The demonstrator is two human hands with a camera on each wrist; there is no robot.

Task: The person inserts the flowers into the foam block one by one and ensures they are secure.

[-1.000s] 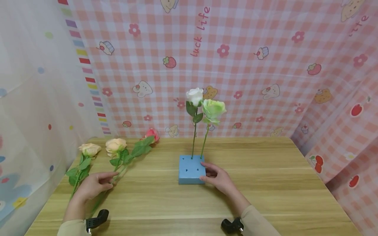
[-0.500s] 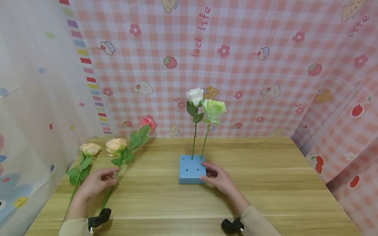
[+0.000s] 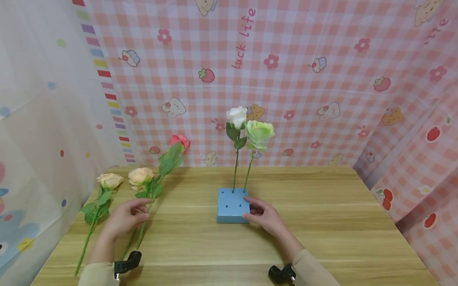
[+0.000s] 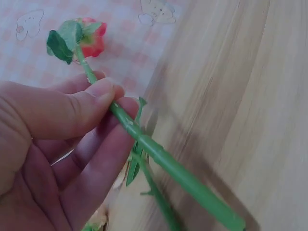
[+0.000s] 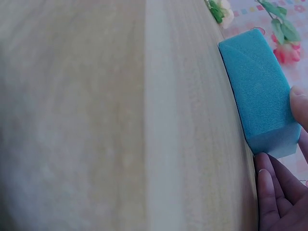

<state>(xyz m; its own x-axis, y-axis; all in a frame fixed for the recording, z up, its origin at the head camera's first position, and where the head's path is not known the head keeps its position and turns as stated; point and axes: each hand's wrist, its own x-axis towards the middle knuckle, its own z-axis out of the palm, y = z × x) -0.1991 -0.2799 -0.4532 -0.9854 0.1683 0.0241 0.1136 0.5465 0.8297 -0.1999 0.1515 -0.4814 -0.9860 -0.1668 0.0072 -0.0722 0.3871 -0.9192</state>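
My left hand (image 3: 127, 216) pinches the green stem of a pink rose (image 3: 180, 143) between thumb and fingers. In the left wrist view the stem (image 4: 178, 173) slants down past the fingertips, its cut end free. The rose's head leans up and away, off the table. At mid-table my right hand (image 3: 266, 216) grips the right side of a blue foam block (image 3: 232, 214); in the right wrist view thumb and fingers lie about the block (image 5: 260, 86). A white rose (image 3: 236, 117) and a pale green rose (image 3: 259, 134) stand upright in its back holes. Several other holes show in its top.
Two peach roses lie on the wooden table (image 3: 307, 198) at the left: one far left (image 3: 109, 181), the other (image 3: 140, 177) behind my left hand, its stem partly under the held one. A checked cloth (image 3: 304, 91) hangs behind the table.
My left hand has lifted the pink rose by its stem and moved slightly right and up. The rose's head has risen from the table. My right hand and the block have stayed put.
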